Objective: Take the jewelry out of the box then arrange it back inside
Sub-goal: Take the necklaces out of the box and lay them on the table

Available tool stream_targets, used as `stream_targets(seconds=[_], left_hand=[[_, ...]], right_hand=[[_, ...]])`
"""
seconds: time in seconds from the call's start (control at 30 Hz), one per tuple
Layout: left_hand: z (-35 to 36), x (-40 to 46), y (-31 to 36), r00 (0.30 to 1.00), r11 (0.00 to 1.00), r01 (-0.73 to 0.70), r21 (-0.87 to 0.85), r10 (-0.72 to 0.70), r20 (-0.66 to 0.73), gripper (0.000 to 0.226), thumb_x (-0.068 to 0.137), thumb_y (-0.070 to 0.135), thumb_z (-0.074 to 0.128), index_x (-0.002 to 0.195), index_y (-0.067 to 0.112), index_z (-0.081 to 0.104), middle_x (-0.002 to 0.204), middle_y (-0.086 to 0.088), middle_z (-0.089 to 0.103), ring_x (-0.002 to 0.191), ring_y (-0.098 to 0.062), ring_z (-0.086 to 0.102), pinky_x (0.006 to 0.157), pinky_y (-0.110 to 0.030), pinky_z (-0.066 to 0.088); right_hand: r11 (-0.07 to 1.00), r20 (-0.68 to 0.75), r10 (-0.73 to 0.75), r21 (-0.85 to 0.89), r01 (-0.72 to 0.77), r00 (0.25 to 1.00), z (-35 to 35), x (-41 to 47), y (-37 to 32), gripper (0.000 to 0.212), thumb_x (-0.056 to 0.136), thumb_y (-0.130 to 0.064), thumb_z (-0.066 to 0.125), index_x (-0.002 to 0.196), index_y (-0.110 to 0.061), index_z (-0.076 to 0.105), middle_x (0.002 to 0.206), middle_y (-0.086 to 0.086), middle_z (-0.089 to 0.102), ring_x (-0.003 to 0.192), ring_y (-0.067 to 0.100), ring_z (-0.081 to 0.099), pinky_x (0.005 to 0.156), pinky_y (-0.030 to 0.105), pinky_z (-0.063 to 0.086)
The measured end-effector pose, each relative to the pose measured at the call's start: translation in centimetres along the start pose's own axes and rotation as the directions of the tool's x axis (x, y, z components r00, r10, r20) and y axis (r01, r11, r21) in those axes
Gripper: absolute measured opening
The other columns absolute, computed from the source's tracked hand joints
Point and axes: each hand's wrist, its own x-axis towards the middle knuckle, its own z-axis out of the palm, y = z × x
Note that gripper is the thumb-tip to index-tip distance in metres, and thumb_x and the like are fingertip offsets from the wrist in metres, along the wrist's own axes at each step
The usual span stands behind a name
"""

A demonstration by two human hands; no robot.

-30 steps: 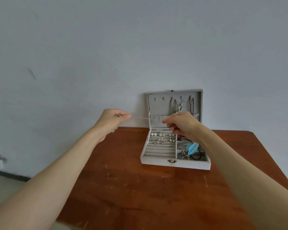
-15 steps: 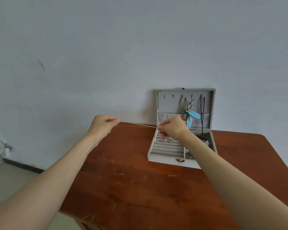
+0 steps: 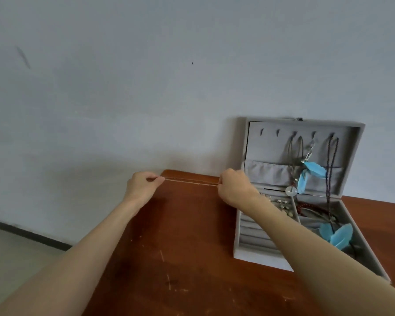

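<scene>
Head view shows a thin pale chain necklace (image 3: 192,181) stretched left of the open grey velvet jewelry box (image 3: 244,254); left hand (image 3: 140,187) and right hand (image 3: 234,189) each pinch one end, probably to keep it untangled above the brown wooden worktop (image 3: 180,258).

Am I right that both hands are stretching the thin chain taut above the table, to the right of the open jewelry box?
Not quite: the head view shows the left hand and right hand stretching the thin chain to the left of the open jewelry box, not its right.
</scene>
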Motion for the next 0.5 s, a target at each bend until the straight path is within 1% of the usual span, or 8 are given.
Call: stream_targets(seconds=[0.1,0.23,0.37,0.43,0.5], left_hand=[[0.8,1.4,-1.0,0.999,0.998,-0.034,0.052,0.032,0.040,0.017,0.084,0.026,0.065,0.094,0.014,0.072,0.105,-0.003,0.068,0.093,-0.012,0.054,0.083,-0.023,0.036],[1.4,2.1,-1.4,0.994,0.985,-0.097,0.143,0.088,0.066,0.017,0.084,0.025,0.065,0.094,0.013,0.073,0.107,-0.003,0.069,0.101,-0.017,0.057,0.084,-0.021,0.035],[1.6,2.6,-1.7,0.994,0.982,-0.103,0.157,0.096,0.050,0.013,0.086,0.018,0.063,0.091,0.012,0.073,0.105,-0.005,0.069,0.098,-0.019,0.057,0.082,-0.021,0.035],[1.7,2.8,-1.9,0.994,0.979,-0.103,0.177,0.097,0.045,0.011,0.085,0.021,0.063,0.088,0.015,0.073,0.105,-0.004,0.069,0.102,-0.021,0.057,0.089,-0.026,0.038],[1.7,2.8,-2.1,0.995,0.964,-0.096,0.246,0.090,0.037,0.011,0.086,0.027,0.061,0.088,0.024,0.072,0.107,0.002,0.067,0.107,-0.022,0.055,0.096,-0.036,0.035]], right_hand=[[0.993,-0.021,0.014,-0.116,-0.016,1.000,0.7,0.9,-0.2,0.022,0.086,-0.003,0.045,0.101,0.001,0.061,0.106,0.021,0.061,0.097,0.037,0.060,0.069,0.033,0.043],[0.974,-0.030,0.041,-0.222,-0.046,0.999,1.5,1.3,-0.5,0.021,0.085,0.000,0.046,0.101,0.000,0.059,0.107,0.019,0.061,0.098,0.036,0.060,0.067,0.032,0.041],[0.958,-0.054,0.049,-0.281,-0.062,0.997,1.6,1.6,-0.7,0.024,0.084,0.006,0.043,0.103,0.001,0.059,0.110,0.019,0.061,0.102,0.036,0.059,0.069,0.033,0.041],[0.943,-0.049,0.044,-0.327,-0.058,0.998,1.7,1.5,-0.9,0.026,0.085,0.007,0.044,0.106,0.000,0.058,0.111,0.017,0.060,0.104,0.035,0.058,0.069,0.033,0.041],[0.927,-0.054,0.030,-0.372,-0.048,0.998,1.9,1.5,-1.0,0.027,0.085,0.007,0.046,0.108,-0.002,0.059,0.112,0.016,0.060,0.105,0.035,0.058,0.068,0.034,0.041]])
